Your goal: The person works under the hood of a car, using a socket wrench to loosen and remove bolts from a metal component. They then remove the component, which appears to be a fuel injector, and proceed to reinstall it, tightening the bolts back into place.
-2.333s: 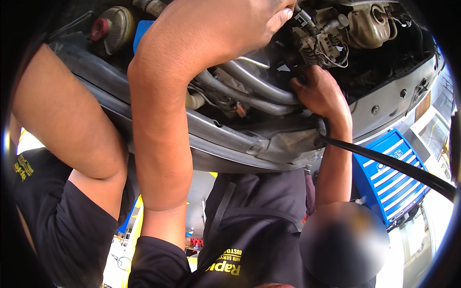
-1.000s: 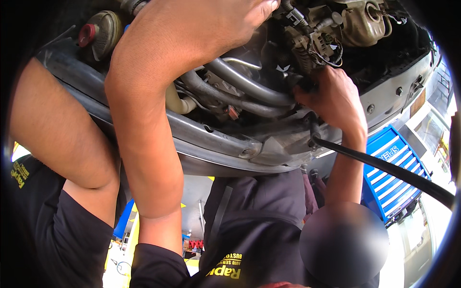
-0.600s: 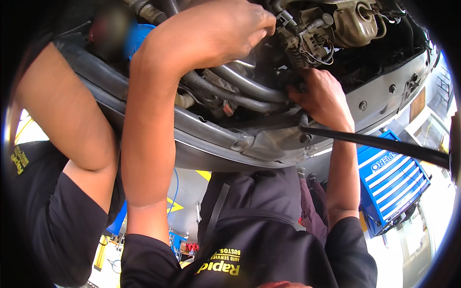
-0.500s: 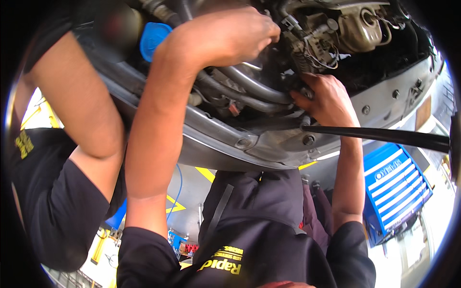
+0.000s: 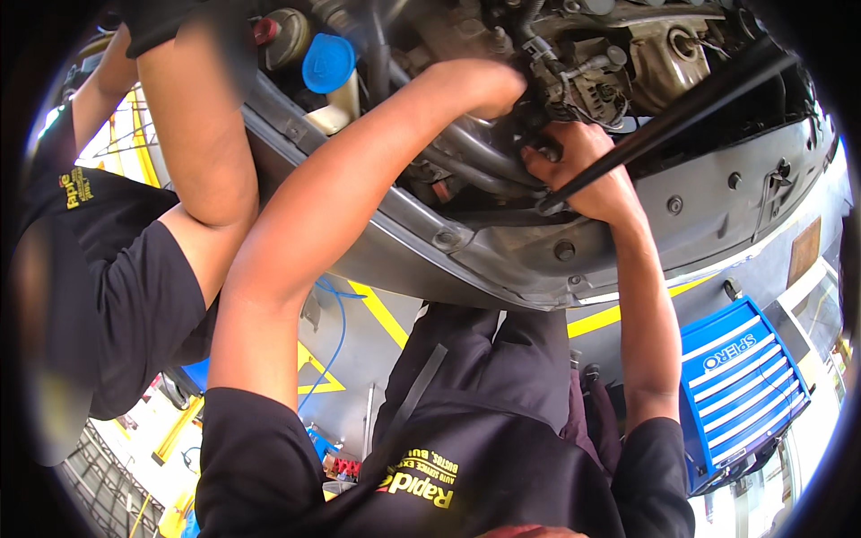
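Observation:
My left hand (image 5: 495,90) is over the engine bay, fingers curled down and mostly hidden, near the hose and connector cluster (image 5: 592,94). My right hand (image 5: 587,170) is closed around something dark and small that I cannot make out, beside the curved metal pipes (image 5: 475,152). A long black bar (image 5: 682,103) runs from beside my right wrist up toward the upper right, crossing in front of that hand. Left of my left arm are a blue cap (image 5: 325,63) and a red-capped reservoir (image 5: 280,40). A brownish metal part (image 5: 664,63) lies at the upper right.
The car's front edge (image 5: 502,269) curves across the middle. A co-worker's bare arm (image 5: 202,134) and dark sleeve reach in at the left, close by my left arm. A blue tool chest (image 5: 740,394) stands at the right; yellow floor lines (image 5: 601,316) and a blue hose (image 5: 336,359) lie below.
My left hand has come down, uncovering the blue cap. The black bar has swung up from sloping downward right to upward right. The view has shifted, with more floor showing.

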Demonstrator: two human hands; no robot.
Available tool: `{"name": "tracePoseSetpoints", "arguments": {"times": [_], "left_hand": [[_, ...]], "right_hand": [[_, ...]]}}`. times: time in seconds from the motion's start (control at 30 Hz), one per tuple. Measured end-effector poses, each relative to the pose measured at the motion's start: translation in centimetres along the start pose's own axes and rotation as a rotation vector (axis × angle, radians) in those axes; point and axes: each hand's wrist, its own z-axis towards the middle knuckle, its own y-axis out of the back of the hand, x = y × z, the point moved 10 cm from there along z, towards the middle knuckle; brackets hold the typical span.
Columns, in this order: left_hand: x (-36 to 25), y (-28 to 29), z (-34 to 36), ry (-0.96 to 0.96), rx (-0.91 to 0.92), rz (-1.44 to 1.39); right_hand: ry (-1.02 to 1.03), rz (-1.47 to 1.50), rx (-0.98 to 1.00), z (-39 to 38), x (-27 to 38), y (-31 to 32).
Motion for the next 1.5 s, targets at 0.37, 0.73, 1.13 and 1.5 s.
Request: {"name": "tracePoseSetpoints", "arguments": {"times": [0.37, 0.73, 1.13, 1.5], "left_hand": [[2.8, -2.1, 2.7, 0.214, -0.012, 0.021], [-0.9, 0.2, 0.9, 0.302, 0.200, 0.144], [-0.9, -0.2, 2.0, 0.177, 0.061, 0.128], [2.9, -2.3, 4.1, 0.424, -0.185, -0.129]], "right_hand": [[0.109, -0.303, 0.044, -0.3, -0.3, 0.8], [0.356, -0.292, 0.053, -2.2, -0.1, 1.1], [0.172, -0.360, -0.115, -4.2, -0.8, 3.2], [0.113, -0.257, -0.152, -3.3, -2.5, 3.1]]}}
